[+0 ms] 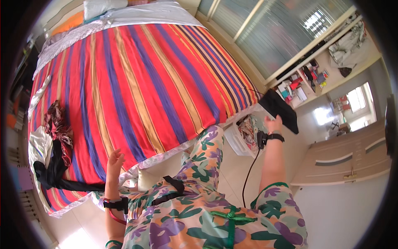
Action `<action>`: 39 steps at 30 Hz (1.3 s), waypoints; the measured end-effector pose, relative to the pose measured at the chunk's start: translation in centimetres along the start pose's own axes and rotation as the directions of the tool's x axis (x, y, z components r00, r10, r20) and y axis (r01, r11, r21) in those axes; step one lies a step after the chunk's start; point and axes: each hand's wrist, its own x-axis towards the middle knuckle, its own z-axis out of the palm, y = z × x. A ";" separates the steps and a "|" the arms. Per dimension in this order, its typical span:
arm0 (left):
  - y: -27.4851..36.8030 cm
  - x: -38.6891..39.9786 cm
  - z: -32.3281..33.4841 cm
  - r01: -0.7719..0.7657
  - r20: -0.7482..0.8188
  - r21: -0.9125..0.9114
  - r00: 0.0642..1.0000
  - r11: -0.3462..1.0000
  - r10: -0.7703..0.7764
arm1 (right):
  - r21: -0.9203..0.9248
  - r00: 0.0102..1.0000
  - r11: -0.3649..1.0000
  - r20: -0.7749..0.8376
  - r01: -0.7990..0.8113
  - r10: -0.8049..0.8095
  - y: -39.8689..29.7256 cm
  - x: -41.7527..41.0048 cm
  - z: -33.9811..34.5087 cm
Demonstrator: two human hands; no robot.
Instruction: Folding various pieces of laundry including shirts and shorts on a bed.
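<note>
My right hand (273, 124) grips a flat black cloth item (279, 109), held out past the bed's right corner; its exact kind cannot be made out. A thin cord or strap runs from its upper left end. My left hand (115, 161), fingers apart and holding nothing, is over the near edge of the bed. Before me spreads a red, purple and gold striped bedspread (136, 87). At its left lie a dark patterned crumpled cloth (59, 127), a long black garment (54, 169) and a white garment (39, 144).
Below my right hand, a white plastic bin (231, 138) with clothes stands on the tiled floor by the bed. Sliding-door wardrobe (270, 34) and an open shelf (331, 82) with small items line the right. A wooden door (335, 162) is at lower right. Pillows (104, 7) lie at the far end.
</note>
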 end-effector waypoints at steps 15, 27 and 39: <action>-1.6 -4.6 -3.8 0.111 -0.259 0.003 0.960 0.994 -0.106 | -0.805 0.292 0.588 0.584 0.084 0.757 35.7 -31.7 8.0; -5.7 -8.2 -20.1 0.155 -0.997 0.076 0.046 0.985 0.069 | -0.803 0.173 0.494 0.568 0.334 0.805 39.1 -32.9 5.4; 4.6 -9.3 -0.9 -0.405 -0.062 0.269 0.898 0.874 0.436 | -0.911 -0.257 0.335 0.274 0.239 0.927 37.3 -45.8 10.6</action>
